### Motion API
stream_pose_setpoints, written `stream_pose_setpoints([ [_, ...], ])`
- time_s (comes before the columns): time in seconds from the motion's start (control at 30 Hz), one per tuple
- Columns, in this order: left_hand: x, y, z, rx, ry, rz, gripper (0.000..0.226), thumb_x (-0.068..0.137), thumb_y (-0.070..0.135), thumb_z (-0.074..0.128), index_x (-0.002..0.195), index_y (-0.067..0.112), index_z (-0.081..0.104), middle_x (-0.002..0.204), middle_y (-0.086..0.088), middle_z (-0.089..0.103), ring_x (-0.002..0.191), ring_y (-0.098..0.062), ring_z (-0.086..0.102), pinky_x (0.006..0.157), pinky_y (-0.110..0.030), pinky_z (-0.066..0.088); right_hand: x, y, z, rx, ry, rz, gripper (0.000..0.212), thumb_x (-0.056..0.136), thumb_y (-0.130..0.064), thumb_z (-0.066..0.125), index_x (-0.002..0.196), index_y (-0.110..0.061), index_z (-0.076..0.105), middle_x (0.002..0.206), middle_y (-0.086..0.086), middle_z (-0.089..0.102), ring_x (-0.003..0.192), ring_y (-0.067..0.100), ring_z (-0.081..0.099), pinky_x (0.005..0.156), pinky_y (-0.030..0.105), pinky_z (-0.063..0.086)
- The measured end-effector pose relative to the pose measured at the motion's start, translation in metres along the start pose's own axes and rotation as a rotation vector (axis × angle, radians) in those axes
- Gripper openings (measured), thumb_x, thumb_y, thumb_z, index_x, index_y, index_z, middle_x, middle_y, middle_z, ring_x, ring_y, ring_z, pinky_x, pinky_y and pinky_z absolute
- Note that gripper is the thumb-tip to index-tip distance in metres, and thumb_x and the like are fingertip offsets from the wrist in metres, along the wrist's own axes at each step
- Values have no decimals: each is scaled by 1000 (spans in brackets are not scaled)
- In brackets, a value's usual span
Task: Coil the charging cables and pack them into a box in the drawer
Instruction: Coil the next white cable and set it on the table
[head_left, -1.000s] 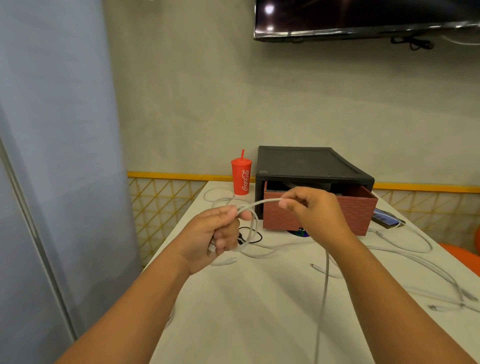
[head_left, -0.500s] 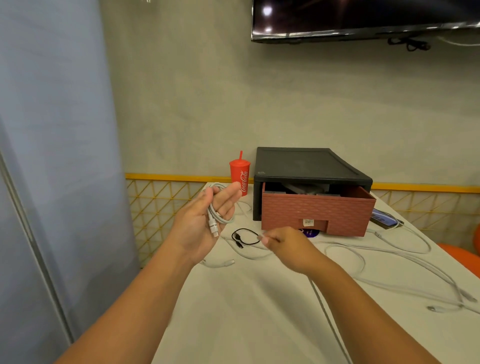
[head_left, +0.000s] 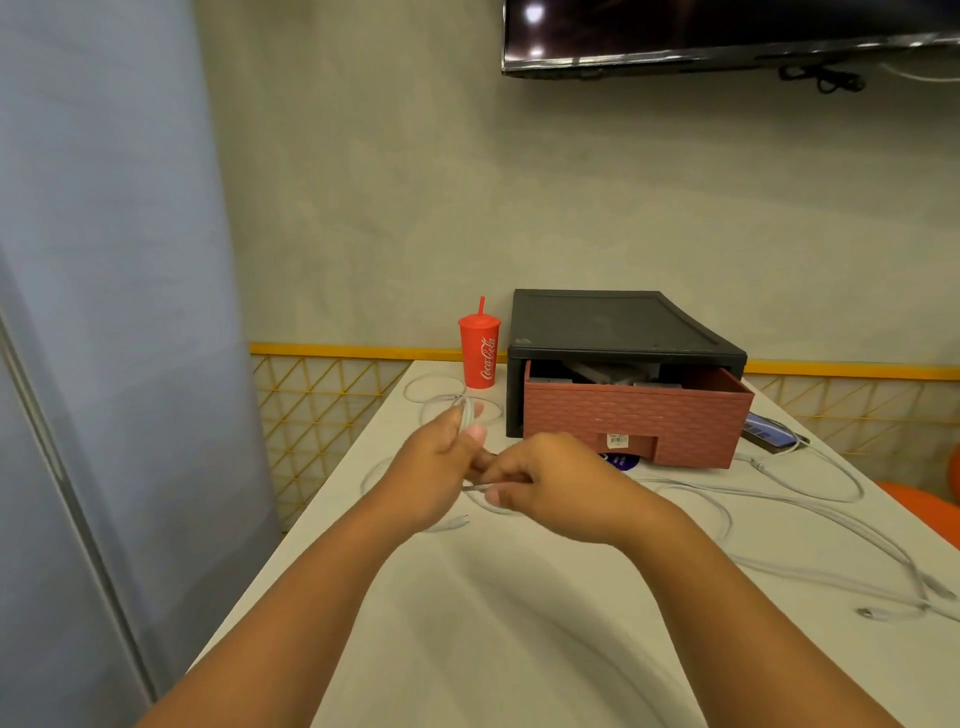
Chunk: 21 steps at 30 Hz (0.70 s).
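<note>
left hand (head_left: 439, 470) grips cable (head_left: 464, 414) coil; right hand (head_left: 550, 486) pinches the free run; light, limp, slightly springy; loops will likely pop open; take hold close to coil

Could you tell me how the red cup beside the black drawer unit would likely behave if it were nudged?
The red cup is tall and tapers to a narrower base, so it would probably tip rather than slide. It looks like light plastic, but whether it holds liquid cannot be seen.
</note>
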<state>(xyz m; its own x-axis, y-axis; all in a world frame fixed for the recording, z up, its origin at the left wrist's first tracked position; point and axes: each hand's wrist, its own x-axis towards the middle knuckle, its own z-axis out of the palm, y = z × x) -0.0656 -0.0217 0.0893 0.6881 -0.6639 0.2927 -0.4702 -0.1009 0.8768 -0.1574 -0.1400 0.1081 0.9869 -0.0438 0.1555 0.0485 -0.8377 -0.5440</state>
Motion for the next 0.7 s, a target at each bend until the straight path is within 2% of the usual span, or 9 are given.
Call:
stream_pose_setpoints([
  [0.07, -1, -6, 2, 58, -73, -24, 28, 100, 23, 34, 125, 18, 45, 68, 4, 65, 61, -3, 62, 70, -19, 45, -1, 3, -5, 41, 80, 4, 10, 87, -22, 63, 87, -22, 73, 70, -9, 63, 63, 6, 54, 61, 24, 45],
  [0.13, -4, -13, 2, 45, -172, -61, 21, 101, 25, 33, 107, 20, 53, 62, 2, 65, 56, -12, 59, 67, -24, 45, -3, 8, -9, 83, 143, 15, 7, 84, -21, 67, 78, -22, 71, 66, -8, 60, 62, 6, 53, 61, 27, 46],
  [0.2, -7, -16, 3, -13, -225, -106, 29, 101, 24, 34, 83, 24, 56, 52, 4, 57, 53, -15, 50, 67, -29, 44, -4, 13, -10, 165, 187, 23, 7, 80, -21, 71, 74, -21, 70, 69, -5, 64, 67, 9, 56, 67, 32, 51],
  [0.23, -10, -16, 4, -78, -242, -143, 33, 101, 23, 33, 78, 23, 57, 48, 4, 50, 52, -14, 44, 66, -29, 44, -4, 15, -9, 205, 208, 30, 8, 79, -21, 73, 72, -22, 70, 70, -4, 66, 68, 10, 57, 68, 33, 51],
  [0.33, -17, -15, 4, -350, -267, -253, 37, 99, 28, 35, 87, 12, 66, 44, 4, 33, 43, -10, 28, 64, -24, 45, -2, 25, -5, 307, 276, 58, 9, 78, -20, 73, 70, -22, 69, 74, 3, 67, 67, 10, 55, 68, 33, 50],
  [0.4, -22, -14, 2, -545, -254, -288, 38, 89, 37, 43, 80, 9, 67, 42, 4, 27, 38, -9, 22, 61, -25, 45, -2, 30, -1, 398, 329, 63, 10, 78, -18, 72, 70, -22, 68, 76, 8, 67, 66, 9, 55, 68, 32, 50],
  [0.53, -26, -16, 6, -936, -189, -358, 36, 80, 38, 48, 57, 13, 58, 37, 5, 25, 29, -7, 22, 52, -24, 45, -3, 34, 12, 558, 416, 71, 18, 85, -10, 64, 71, -21, 66, 55, -16, 59, 50, -6, 49, 50, 7, 38],
  [0.6, -25, -18, 8, -1108, -170, -352, 38, 82, 36, 46, 53, 13, 53, 36, 5, 26, 26, -6, 23, 49, -23, 46, -4, 34, 21, 617, 434, 80, 19, 89, -7, 58, 77, -20, 66, 51, -17, 56, 44, -6, 47, 46, 6, 35],
  [0.7, -23, -19, 7, -1264, -92, -326, 38, 83, 35, 44, 52, 14, 51, 35, 6, 26, 24, -6, 25, 47, -21, 47, -4, 42, 36, 629, 419, 142, 20, 94, -12, 52, 96, -23, 68, 59, -8, 54, 43, -4, 44, 49, 9, 33],
])
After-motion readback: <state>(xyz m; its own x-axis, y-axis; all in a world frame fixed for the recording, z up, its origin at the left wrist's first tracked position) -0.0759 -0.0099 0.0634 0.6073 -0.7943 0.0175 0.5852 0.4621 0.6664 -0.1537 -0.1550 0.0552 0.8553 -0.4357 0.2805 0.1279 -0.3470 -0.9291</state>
